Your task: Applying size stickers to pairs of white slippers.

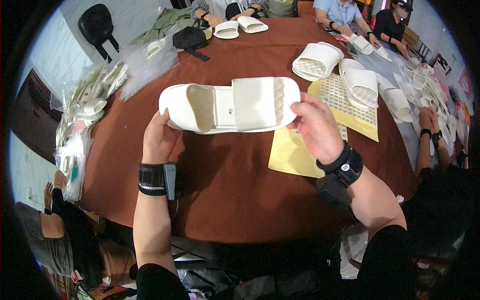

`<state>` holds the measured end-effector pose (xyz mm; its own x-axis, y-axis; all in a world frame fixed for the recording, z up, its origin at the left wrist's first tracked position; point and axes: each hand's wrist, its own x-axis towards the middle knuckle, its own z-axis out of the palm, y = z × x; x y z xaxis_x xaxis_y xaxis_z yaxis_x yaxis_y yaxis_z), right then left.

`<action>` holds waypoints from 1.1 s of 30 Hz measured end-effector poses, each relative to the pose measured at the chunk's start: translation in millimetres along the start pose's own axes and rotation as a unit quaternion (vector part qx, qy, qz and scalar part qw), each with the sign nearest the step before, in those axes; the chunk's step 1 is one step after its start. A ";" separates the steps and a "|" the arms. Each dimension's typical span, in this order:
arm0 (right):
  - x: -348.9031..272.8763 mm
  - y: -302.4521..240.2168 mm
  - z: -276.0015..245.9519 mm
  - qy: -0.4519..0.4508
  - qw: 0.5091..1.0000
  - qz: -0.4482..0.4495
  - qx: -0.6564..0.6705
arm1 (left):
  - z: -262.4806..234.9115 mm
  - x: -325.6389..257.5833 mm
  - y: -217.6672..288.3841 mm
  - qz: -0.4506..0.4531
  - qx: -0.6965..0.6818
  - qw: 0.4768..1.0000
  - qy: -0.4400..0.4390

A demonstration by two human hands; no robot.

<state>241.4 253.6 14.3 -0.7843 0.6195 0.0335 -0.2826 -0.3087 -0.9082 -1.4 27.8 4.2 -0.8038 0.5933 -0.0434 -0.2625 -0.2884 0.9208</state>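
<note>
A pair of white slide slippers is held up level over the table, apparently fitted together toe to heel, with one strap toward each end. A small printed size label shows on the insole between the straps. My left hand grips the left end, thumb on top and fingers beneath. At the right end, my right hand pinches the edge between thumb and fingers. Under and beside my right hand lie yellow-backed sticker sheets with rows of small printed labels.
More white slippers stand at the back right, some on the sheets. Clear plastic bags of slippers line the left edge of the brown-covered table. A black cap lies at the back. Other people handle slippers around the far and right sides.
</note>
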 end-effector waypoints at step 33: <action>20.9 4.1 -17.2 -0.184 0.981 0.012 -0.063 | 18.3 -12.3 2.8 -0.060 0.063 0.992 -0.091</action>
<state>233.3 277.7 4.1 -0.9431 0.3024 0.1381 -0.2083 -0.2137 -0.9544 17.5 33.4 14.4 -0.6583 0.7466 -0.0956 -0.2721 -0.1176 0.9551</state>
